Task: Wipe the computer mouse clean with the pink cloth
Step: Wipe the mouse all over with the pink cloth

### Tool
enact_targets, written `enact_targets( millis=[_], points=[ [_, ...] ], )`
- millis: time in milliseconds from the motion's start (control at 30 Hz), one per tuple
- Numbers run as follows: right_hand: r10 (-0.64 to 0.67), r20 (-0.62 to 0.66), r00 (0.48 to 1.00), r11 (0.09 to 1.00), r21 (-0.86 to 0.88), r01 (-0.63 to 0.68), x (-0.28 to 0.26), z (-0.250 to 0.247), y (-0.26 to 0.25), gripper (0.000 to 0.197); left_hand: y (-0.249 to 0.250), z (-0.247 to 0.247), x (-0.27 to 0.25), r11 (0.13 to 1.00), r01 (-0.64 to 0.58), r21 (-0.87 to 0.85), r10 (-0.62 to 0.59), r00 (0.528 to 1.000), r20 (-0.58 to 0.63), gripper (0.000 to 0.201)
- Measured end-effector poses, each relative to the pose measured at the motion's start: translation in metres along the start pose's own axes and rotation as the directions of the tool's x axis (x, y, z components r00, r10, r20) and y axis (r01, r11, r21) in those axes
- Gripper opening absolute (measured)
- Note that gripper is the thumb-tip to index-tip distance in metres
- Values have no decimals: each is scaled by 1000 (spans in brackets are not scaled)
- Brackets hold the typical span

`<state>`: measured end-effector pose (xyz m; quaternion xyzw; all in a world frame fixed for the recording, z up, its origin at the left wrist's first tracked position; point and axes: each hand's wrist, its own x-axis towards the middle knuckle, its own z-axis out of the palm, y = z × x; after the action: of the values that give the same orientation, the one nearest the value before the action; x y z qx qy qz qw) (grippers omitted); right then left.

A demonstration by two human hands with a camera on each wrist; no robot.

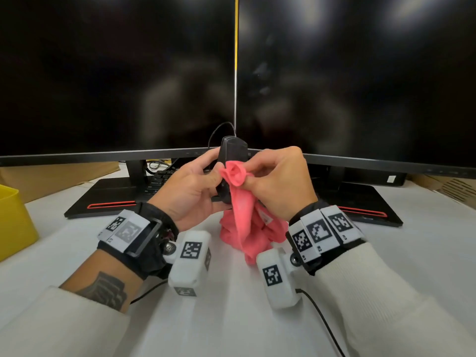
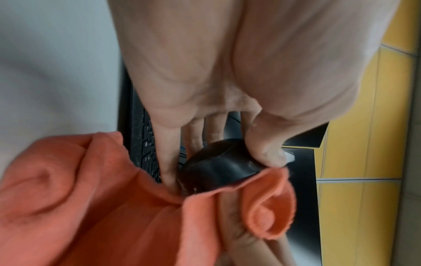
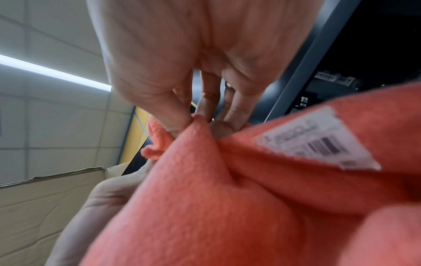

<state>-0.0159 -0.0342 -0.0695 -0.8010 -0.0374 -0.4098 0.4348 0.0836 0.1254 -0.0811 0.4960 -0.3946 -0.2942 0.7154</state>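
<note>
Two hands wiping a black computer mouse with a pink cloth.

The left hand (image 1: 192,188) grips the mouse (image 1: 231,150) upright above the white table (image 1: 231,318); the right hand (image 1: 280,181) pinches the pink cloth (image 1: 240,210) against its side, before two dark monitors (image 1: 116,73).

The mouse (image 1: 233,153) is black, with a black cable. The cloth (image 1: 244,228) is coral pink and carries a white label (image 3: 316,142) printed with a dark barcode. The desk (image 1: 231,318) is white. Both monitors (image 1: 116,73) are black, their bases (image 1: 108,199) black with a red stripe. The keyboard (image 1: 158,182) is black. At the desk's left edge sits a yellow bin (image 1: 13,222). The wrist bands (image 1: 319,233) are black with white tags bearing black square-code patterns. The sleeves (image 1: 373,292) are cream.
</note>
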Motion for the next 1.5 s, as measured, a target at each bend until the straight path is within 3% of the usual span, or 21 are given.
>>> enact_targets(
  millis=[100,267,367,600,900,1000,1133,1300,1367,1500],
  points=[
    [29,28,999,1000,0,-29,0,-1,7,15,1,-2,-2,1000,-6,1,6,1000,15,47],
    [-9,-115,993,998,-59,2,4,-5,9,19,4,0,-1,999,-2,34,1,999,32,51],
    [-10,-127,992,998,-70,1,3,-4,8,27,3,0,-2,998,-6,57,4,999,35,51],
    [36,-98,994,999,-4,-37,3,0,15,34,2,1,-2,1000,3,29,-4,999,45,51],
    [108,-191,976,988,130,-84,-2,4,11,58,4,3,-3,999,-7,44,5,998,55,51],
    [144,-163,976,979,164,-117,-2,7,13,53,7,3,-4,999,-21,38,19,998,58,52],
    [67,-112,991,998,7,-66,2,4,11,43,5,1,-4,998,-3,55,0,999,52,50],
    [-78,-228,971,991,-121,52,2,1,9,43,5,7,-4,998,13,53,-16,998,66,47],
    [-58,-219,974,995,-98,37,2,2,10,42,5,7,-4,998,6,58,-10,997,76,46],
    [123,-175,977,992,55,-115,1,3,12,25,5,6,-4,998,-1,67,-5,996,89,49]
  ],
)
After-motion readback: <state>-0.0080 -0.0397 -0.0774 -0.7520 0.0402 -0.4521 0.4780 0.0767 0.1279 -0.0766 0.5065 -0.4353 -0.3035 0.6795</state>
